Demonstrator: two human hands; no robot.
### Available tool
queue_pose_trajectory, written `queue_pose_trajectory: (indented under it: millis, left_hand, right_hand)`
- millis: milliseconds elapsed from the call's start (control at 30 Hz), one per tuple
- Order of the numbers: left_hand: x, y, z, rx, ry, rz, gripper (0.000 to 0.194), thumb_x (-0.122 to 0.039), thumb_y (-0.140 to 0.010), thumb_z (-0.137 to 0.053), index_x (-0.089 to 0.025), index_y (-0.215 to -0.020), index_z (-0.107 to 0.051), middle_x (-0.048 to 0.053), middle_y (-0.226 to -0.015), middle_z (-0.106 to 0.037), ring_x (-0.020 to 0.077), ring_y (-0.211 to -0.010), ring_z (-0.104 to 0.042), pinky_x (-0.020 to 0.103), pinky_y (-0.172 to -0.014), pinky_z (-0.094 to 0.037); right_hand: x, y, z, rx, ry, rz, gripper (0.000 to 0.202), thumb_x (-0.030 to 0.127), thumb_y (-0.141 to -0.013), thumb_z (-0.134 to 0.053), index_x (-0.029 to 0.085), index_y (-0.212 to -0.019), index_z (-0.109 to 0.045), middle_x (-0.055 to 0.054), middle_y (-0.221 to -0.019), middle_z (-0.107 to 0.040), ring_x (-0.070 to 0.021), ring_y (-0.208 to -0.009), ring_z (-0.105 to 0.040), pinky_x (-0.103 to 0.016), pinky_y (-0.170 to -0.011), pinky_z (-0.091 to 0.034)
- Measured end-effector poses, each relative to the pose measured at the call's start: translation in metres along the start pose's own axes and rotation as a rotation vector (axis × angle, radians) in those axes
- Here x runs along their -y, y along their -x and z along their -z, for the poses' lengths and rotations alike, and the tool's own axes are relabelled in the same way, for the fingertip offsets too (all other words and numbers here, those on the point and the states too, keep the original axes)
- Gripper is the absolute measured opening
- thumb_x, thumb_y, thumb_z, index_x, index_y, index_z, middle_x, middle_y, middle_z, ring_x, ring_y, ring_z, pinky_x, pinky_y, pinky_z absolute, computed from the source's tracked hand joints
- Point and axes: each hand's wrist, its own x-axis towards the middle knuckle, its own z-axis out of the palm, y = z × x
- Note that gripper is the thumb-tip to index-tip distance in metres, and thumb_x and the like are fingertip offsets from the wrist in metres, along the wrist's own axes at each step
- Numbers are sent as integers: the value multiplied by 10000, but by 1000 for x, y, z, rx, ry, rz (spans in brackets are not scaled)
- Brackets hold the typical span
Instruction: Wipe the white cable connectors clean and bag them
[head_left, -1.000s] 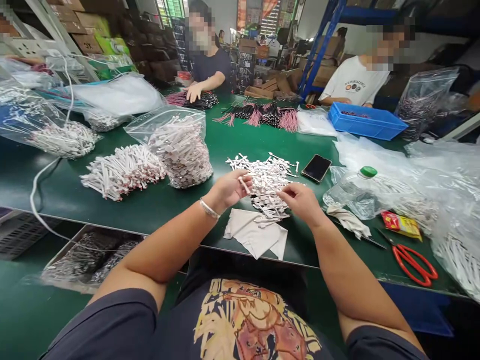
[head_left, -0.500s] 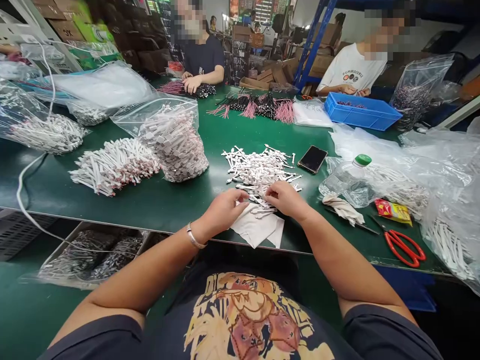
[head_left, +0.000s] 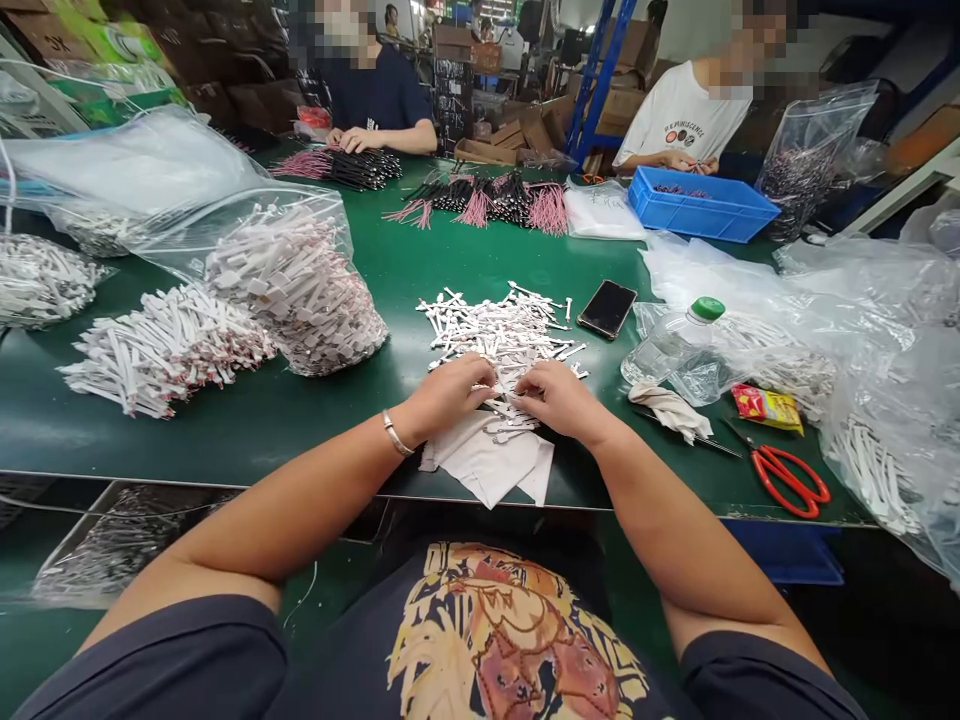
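Observation:
A loose pile of short white strip-like pieces with small plug-like ends [head_left: 495,325] lies in front of me on the green table. At its near edge my left hand [head_left: 454,392], with a silver bangle on the wrist, has its fingers curled to a pinch. My right hand [head_left: 556,398] is just across from it, fingers bent and tips together among the pieces. Whatever the fingertips hold is too small to make out. Beneath the hands and the near pieces a white cloth [head_left: 491,465] is spread near the table edge.
Left are a bundle of white strips [head_left: 161,350] and a filled clear bag [head_left: 300,290]. To the right lie a phone [head_left: 607,308], a clear bottle [head_left: 675,345], red-handled scissors [head_left: 787,475] and plastic bags [head_left: 877,440]. Two people work across the table, near a blue bin [head_left: 701,205].
The view has shifted, so the table's things sit further left. My left hand has moved in closer to the right hand over the pile, and its fingers have drawn together.

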Motion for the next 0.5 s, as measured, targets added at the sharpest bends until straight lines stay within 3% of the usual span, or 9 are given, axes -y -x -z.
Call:
queue_pose_trajectory:
  millis: [300,500]
  left_hand:
    - [-23,17,23,-68,343,315,150,-293,-776,-672,-167,-770,-590,-11,-640,-542,88,-546,-430,195,-528,-326]
    - [-29,45,18,-124,733,524,221,-319,-745,-715,-166,-765,-556,-51,-565,-445,50,-480,-372,165,-450,-251]
  right_hand:
    - [16,6,4,-138,26,128,145,326,-856,-603,214,-933,-653,-64,-1031,-648,-230,-1020,-501,-381,-906,-335]
    - [29,6,5,-112,-79,192,80,256,-874,-567,208,-898,-626,-34,-885,-688,-188,-859,-572,-339,-822,-393]
